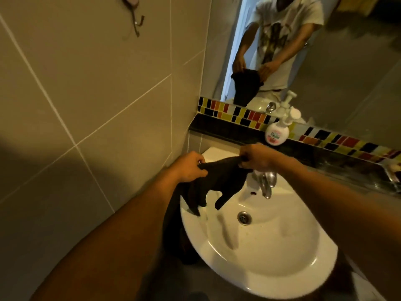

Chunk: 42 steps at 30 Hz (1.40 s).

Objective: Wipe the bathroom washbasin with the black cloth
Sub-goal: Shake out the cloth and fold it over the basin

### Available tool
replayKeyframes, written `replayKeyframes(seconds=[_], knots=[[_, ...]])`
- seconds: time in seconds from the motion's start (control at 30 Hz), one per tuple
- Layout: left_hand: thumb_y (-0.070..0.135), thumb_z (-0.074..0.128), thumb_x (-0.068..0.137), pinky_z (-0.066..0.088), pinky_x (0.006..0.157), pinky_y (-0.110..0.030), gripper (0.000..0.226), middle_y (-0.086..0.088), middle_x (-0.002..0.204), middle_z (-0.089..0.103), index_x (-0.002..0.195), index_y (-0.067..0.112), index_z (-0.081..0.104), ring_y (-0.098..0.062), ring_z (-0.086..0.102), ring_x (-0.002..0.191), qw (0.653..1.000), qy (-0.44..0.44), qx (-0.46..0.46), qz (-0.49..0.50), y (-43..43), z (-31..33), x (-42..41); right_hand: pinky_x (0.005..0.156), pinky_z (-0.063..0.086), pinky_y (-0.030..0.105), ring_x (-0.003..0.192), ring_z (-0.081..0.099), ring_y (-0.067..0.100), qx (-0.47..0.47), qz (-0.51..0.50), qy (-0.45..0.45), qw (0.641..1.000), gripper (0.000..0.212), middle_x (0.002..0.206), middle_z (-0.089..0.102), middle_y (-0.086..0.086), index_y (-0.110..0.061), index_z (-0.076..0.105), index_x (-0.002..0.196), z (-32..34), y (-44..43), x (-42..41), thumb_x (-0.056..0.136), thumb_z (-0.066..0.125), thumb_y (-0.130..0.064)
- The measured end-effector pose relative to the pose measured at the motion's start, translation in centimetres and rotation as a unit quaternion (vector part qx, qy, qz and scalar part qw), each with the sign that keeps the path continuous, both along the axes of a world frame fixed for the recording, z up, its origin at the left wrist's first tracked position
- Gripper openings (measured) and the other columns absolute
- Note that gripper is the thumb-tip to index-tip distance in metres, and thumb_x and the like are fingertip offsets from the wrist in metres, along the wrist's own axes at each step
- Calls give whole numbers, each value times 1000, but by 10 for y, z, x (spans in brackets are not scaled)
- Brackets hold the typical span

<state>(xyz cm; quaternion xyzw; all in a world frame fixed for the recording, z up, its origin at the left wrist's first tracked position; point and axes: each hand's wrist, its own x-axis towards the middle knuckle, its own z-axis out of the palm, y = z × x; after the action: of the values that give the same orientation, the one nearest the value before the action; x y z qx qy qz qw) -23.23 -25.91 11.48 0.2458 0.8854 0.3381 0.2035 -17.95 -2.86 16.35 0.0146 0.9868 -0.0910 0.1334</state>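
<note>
The black cloth hangs stretched between both hands above the back left part of the white washbasin. My left hand pinches its left top corner. My right hand grips the right top corner, just above the chrome tap. The cloth's lower ends dangle down to the basin's left rim. The drain lies open in the bowl's middle.
A white pump soap bottle stands on the dark shelf behind the basin, under a mirror and a coloured mosaic strip. A tiled wall with a hook closes the left side.
</note>
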Motion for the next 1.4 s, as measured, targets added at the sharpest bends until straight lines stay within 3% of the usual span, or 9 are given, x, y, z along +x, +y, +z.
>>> replayKeyframes(seconds=[0.23, 0.47, 0.63, 0.8, 0.9, 1.0, 1.07, 1.2, 1.4], knots=[[15, 69, 77, 47, 65, -32, 20, 0, 77, 57, 71, 25, 53, -19, 58, 75, 992, 116, -1, -55, 18, 88, -2, 72, 43, 28, 86, 57, 14, -19, -22, 48, 998, 4, 89, 60, -4, -32, 62, 85, 76, 33, 32, 84, 66, -32], [27, 70, 80, 41, 69, -29, 16, 4, 88, 57, 92, 23, 60, -16, 55, 86, 978, 175, -74, -80, 33, 146, 9, 60, 40, 24, 76, 55, 13, -41, -53, 100, 993, 15, 78, 58, -4, -31, 59, 73, 126, 67, 66, 82, 71, -29], [29, 72, 79, 50, 78, -35, 19, -1, 93, 65, 95, 22, 65, -19, 61, 90, 976, 182, -90, -78, 49, 182, 18, 77, 49, 35, 85, 59, 20, -73, -73, 116, 988, 15, 87, 62, 0, -27, 61, 80, 147, 96, 86, 79, 73, -35], [27, 75, 75, 46, 70, -33, 19, 2, 82, 60, 78, 26, 56, -20, 59, 83, 957, 245, -129, -87, 66, 211, 38, 76, 45, 33, 83, 58, 21, -199, -92, 101, 970, 22, 87, 63, 8, -8, 67, 91, 172, 123, 119, 81, 72, -27], [30, 74, 77, 43, 70, -32, 19, 4, 87, 57, 86, 27, 58, -18, 56, 86, 938, 294, -155, -98, 76, 222, 52, 78, 49, 33, 85, 60, 23, -278, -114, 124, 946, 17, 90, 64, 19, -2, 69, 96, 181, 139, 141, 84, 67, -15], [34, 70, 80, 39, 72, -30, 21, 5, 86, 57, 97, 25, 64, -16, 55, 86, 926, 321, -171, -107, 82, 232, 63, 65, 52, 20, 77, 62, 14, -323, -134, 152, 924, 11, 84, 66, 9, -3, 70, 95, 187, 152, 160, 86, 65, -7], [36, 68, 82, 39, 77, -32, 18, 4, 83, 58, 94, 24, 65, -16, 55, 85, 925, 321, -176, -106, 87, 234, 73, 64, 52, 21, 77, 62, 14, -318, -147, 177, 920, 11, 84, 67, 6, -4, 70, 94, 186, 160, 172, 86, 65, -8], [33, 70, 80, 51, 82, -43, 18, -7, 87, 64, 87, 18, 63, -25, 61, 88, 962, 244, -101, -75, 95, 227, 86, 84, 52, 37, 90, 63, 23, -347, -192, 216, 892, 15, 95, 68, 14, -3, 70, 98, 178, 174, 191, 85, 67, -10], [22, 71, 80, 45, 69, -27, 13, -2, 82, 59, 82, 18, 59, -19, 57, 84, 996, 77, 13, -52, 99, 222, 106, 89, 53, 40, 96, 64, 26, -395, -274, 222, 848, 22, 99, 68, 12, -3, 68, 97, 156, 188, 219, 85, 68, -22]])
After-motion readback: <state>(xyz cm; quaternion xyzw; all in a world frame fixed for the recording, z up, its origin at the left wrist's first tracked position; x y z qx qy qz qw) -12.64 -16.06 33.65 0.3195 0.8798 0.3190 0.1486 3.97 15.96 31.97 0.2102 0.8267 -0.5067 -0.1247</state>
